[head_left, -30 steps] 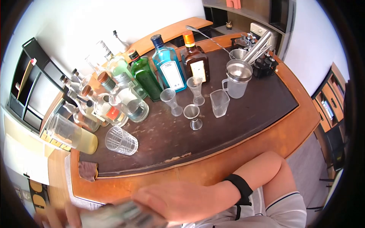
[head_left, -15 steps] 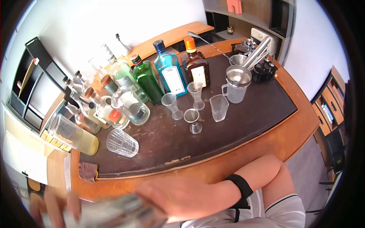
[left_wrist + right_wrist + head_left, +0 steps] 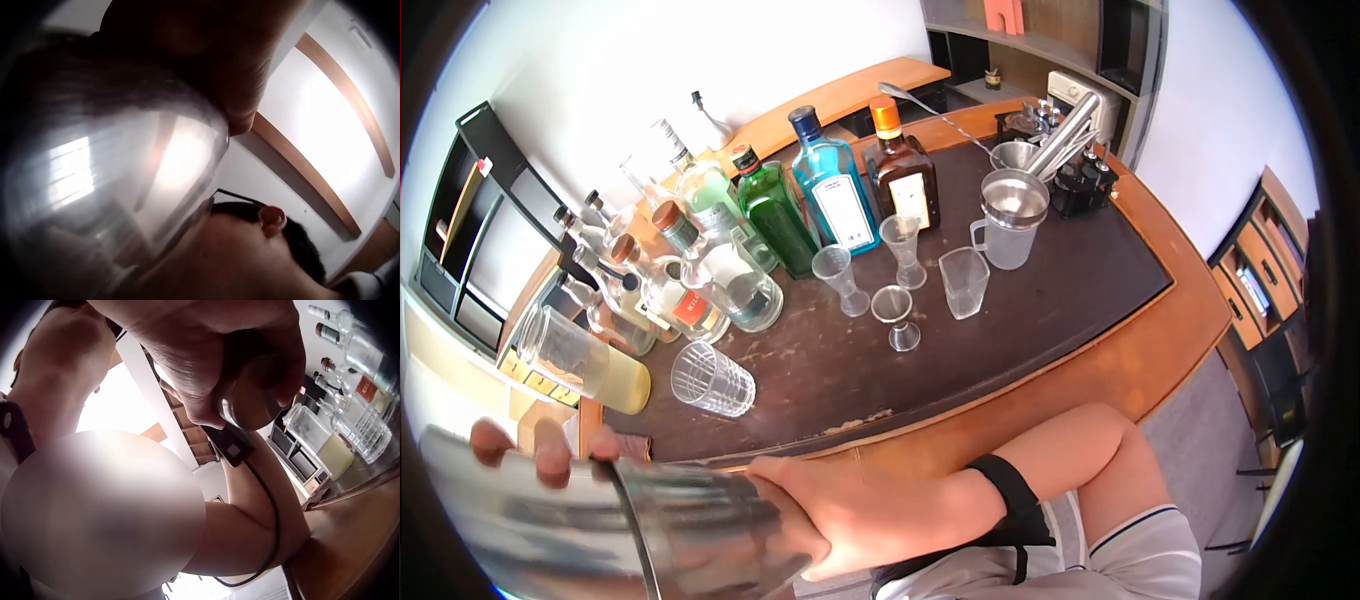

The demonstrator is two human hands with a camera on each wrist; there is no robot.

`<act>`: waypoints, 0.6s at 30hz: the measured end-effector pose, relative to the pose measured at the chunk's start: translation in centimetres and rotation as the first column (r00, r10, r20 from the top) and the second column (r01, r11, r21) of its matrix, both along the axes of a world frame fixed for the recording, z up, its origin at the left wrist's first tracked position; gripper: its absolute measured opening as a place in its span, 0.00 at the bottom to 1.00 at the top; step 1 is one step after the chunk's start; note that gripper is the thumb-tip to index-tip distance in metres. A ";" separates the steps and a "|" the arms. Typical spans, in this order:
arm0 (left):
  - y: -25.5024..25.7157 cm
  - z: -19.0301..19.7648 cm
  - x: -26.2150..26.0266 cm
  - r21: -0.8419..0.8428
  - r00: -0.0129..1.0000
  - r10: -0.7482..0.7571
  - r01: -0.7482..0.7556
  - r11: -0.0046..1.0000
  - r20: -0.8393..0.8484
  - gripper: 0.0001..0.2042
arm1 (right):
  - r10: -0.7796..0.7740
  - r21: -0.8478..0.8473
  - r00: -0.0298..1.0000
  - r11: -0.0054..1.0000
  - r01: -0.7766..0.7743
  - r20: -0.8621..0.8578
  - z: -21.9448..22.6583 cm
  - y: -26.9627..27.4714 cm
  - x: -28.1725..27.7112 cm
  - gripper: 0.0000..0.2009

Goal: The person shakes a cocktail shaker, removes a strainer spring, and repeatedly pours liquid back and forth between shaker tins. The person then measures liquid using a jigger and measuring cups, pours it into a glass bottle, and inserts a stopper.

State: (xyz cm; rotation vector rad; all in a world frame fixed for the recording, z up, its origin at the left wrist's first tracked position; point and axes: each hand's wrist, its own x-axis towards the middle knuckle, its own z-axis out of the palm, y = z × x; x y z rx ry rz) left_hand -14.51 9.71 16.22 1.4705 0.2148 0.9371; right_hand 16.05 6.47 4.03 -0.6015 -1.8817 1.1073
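Note:
A metal cocktail shaker (image 3: 600,520) lies sideways across the lower left of the head view, blurred, with a dark seam round its middle. My right hand (image 3: 865,510) grips its right end, thumb and fingers wrapped about it. Over the left part curl the fingertips of my left hand (image 3: 552,455); the rest of that hand is hidden behind the metal. In the left wrist view the shaker's shiny wall (image 3: 125,181) fills the left side under the hand. The right wrist view has the fingers closed round the rounded end (image 3: 253,394).
On the dark-topped table (image 3: 1020,330) stand several bottles, including a green bottle (image 3: 775,215) and a blue bottle (image 3: 835,190). Nearer are a cut-glass tumbler (image 3: 713,380), a metal jigger (image 3: 897,320), a jar of pale yellow liquid (image 3: 590,365) and a frosted jug (image 3: 1008,245) topped by a strainer.
The shaker, low and strongly blurred before, has come up and shows larger at lower left, with both hands still holding it. The things on the table stand as they were.

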 end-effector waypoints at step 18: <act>0.8 -0.3 -0.2 0.019 0.997 -0.078 0.078 0.997 -0.001 0.20 | 0.291 -0.243 0.940 0.939 -0.245 0.178 1.2 0.7 0.7 0.40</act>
